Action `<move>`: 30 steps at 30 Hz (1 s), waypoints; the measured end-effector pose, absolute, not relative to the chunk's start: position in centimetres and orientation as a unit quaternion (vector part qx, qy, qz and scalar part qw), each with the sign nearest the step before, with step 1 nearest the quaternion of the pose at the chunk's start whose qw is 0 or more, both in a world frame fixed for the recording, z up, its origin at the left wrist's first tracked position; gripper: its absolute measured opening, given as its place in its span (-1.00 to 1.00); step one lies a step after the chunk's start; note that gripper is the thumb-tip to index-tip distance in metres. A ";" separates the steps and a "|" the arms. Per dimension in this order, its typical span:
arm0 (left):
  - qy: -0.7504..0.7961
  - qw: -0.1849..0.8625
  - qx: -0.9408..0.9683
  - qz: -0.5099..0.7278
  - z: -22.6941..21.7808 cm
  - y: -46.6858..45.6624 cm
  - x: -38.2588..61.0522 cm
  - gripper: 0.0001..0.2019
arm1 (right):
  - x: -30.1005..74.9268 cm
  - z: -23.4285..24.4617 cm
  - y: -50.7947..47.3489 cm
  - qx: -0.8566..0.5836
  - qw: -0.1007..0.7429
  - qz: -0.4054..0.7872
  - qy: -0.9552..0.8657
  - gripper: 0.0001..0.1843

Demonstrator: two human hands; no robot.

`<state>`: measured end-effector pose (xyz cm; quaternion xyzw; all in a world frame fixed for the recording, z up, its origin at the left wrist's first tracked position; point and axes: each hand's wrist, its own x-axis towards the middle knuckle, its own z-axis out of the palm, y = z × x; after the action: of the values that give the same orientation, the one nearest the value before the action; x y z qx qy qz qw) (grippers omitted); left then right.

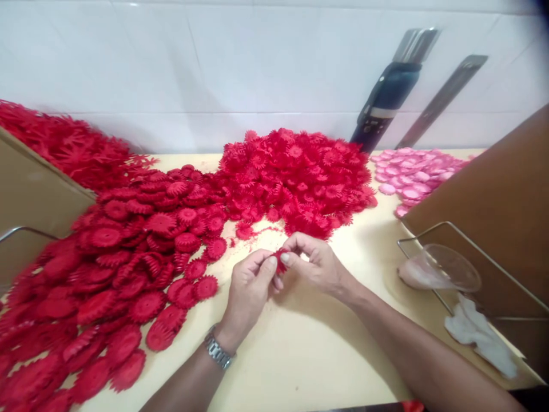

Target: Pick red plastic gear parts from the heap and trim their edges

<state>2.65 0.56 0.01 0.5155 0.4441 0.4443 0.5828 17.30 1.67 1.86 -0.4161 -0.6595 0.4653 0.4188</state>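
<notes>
Over the middle of the pale table, my left hand (254,280) and my right hand (315,264) meet, both closed around a small red flower-shaped piece (281,261). Thumbs and fingertips pinch it from either side and hide much of it. Just beyond the hands rises a heap of red flower-shaped pieces (295,171) with jagged edges. To the left spreads a large pile of flat, round red pieces (111,274) with toothed rims, several lying near my left wrist. Red crumbs are scattered between the heap and my hands.
Long-petaled red pieces (81,149) lie at the back left behind a cardboard panel (34,194). Pink discs (416,174), a dark blue bottle (388,94) and a metal strip (446,100) are at the back right. A plastic cup (441,269) and white tissue (478,335) sit by a brown board (493,217).
</notes>
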 end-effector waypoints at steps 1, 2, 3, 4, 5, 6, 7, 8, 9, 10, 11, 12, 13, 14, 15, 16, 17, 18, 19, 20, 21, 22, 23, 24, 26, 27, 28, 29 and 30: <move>0.441 0.584 0.515 0.446 0.0 0.6 2.7 -0.79 | 17.0 1.7 1.5 -0.414 0.422 0.481 -0.648 -0.82; 0.437 0.586 0.514 0.448 0.0 0.6 2.7 -0.81 | 16.8 1.5 1.4 -0.421 0.426 0.478 -0.642 -0.82; 0.434 0.588 0.512 0.451 0.1 0.6 2.8 -0.83 | 16.7 1.4 1.4 -0.437 0.427 0.462 -0.643 -0.83; 0.431 0.590 0.511 0.453 0.1 0.6 2.8 -0.84 | 16.6 1.2 1.4 -0.456 0.426 0.435 -0.649 -0.83; 0.431 0.590 0.509 0.455 0.1 0.7 2.9 -0.84 | 16.5 1.0 1.4 -0.473 0.424 0.405 -0.658 -0.83; 0.433 0.590 0.505 0.457 0.1 0.7 3.0 -0.84 | 16.5 0.9 1.4 -0.484 0.420 0.379 -0.667 -0.82; 0.436 0.590 0.500 0.460 0.0 0.8 3.1 -0.84 | 16.4 0.8 1.4 -0.490 0.417 0.357 -0.677 -0.81; 0.438 0.592 0.493 0.464 -0.1 0.8 3.1 -0.84 | 16.3 0.7 1.3 -0.491 0.414 0.342 -0.686 -0.80; 0.439 0.594 0.486 0.467 -0.2 0.8 3.2 -0.83 | 16.2 0.7 1.3 -0.488 0.413 0.332 -0.693 -0.78; 0.442 0.595 0.480 0.469 -0.3 0.9 3.2 -0.82 | 16.1 0.7 1.2 -0.485 0.413 0.326 -0.699 -0.76; 0.444 0.596 0.473 0.473 -0.4 0.9 3.1 -0.81 | 16.0 0.7 1.2 -0.482 0.414 0.322 -0.702 -0.74; 0.446 0.597 0.465 0.478 -0.5 0.9 3.1 -0.80 | 15.9 0.7 1.1 -0.480 0.415 0.319 -0.704 -0.72; 0.447 0.600 0.455 0.484 -0.6 0.9 3.1 -0.79 | 15.8 0.7 1.1 -0.475 0.416 0.320 -0.706 -0.71; 0.449 0.603 0.442 0.490 -0.6 0.9 3.0 -0.78 | 15.8 0.7 1.1 -0.470 0.415 0.325 -0.708 -0.70; 0.450 0.609 0.426 0.495 -0.6 0.9 3.0 -0.76 | 15.8 0.6 1.1 -0.465 0.412 0.333 -0.709 -0.70; 0.452 0.615 0.411 0.499 -0.5 0.9 3.0 -0.75 | 15.8 0.6 1.1 -0.462 0.412 0.339 -0.709 -0.69; 0.454 0.619 0.398 0.501 -0.3 0.9 3.0 -0.73 | 15.9 0.6 1.2 -0.459 0.416 0.342 -0.707 -0.68; 0.458 0.622 0.388 0.503 -0.1 0.9 3.0 -0.72 | 16.0 0.6 1.3 -0.460 0.423 0.340 -0.703 -0.68; 0.461 0.622 0.381 0.504 0.1 0.9 3.0 -0.71 | 16.1 0.6 1.3 -0.463 0.435 0.332 -0.697 -0.68; 0.464 0.622 0.377 0.505 0.2 0.9 3.1 -0.71 | 16.2 0.7 1.4 -0.467 0.447 0.321 -0.692 -0.68; 0.465 0.623 0.375 0.505 0.3 0.9 3.1 -0.71 | 16.3 0.7 1.4 -0.470 0.459 0.310 -0.688 -0.69; 0.465 0.623 0.376 0.504 0.4 0.9 3.2 -0.70 | 16.4 0.8 1.4 -0.471 0.467 0.301 -0.686 -0.71; 0.465 0.622 0.380 0.503 0.3 0.9 3.2 -0.68 | 16.4 0.9 1.3 -0.470 0.471 0.293 -0.686 -0.72; 0.466 0.618 0.386 0.502 0.3 0.9 3.2 -0.67 | 16.4 1.0 1.3 -0.468 0.475 0.287 -0.688 -0.72; 0.470 0.606 0.405 0.498 0.0 0.9 3.2 -0.62 | 16.4 1.0 1.1 -0.460 0.481 0.277 -0.693 -0.74; 0.474 0.597 0.416 0.495 -0.2 0.9 3.2 -0.60 | 16.3 1.0 1.0 -0.454 0.482 0.280 -0.695 -0.75; 0.478 0.589 0.429 0.490 -0.3 0.9 3.1 -0.59 | 16.3 0.9 1.0 -0.448 0.481 0.288 -0.696 -0.77; 0.480 0.582 0.442 0.485 -0.4 0.8 3.1 -0.58 | 16.2 0.8 0.9 -0.442 0.477 0.299 -0.698 -0.78; 0.480 0.577 0.454 0.481 -0.5 0.8 3.1 -0.58 | 16.2 0.8 0.9 -0.437 0.472 0.313 -0.699 -0.79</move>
<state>3.05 0.77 -0.49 0.4538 0.4798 0.4807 0.5769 16.17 0.93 0.78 -0.4369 -0.6990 0.3134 0.4715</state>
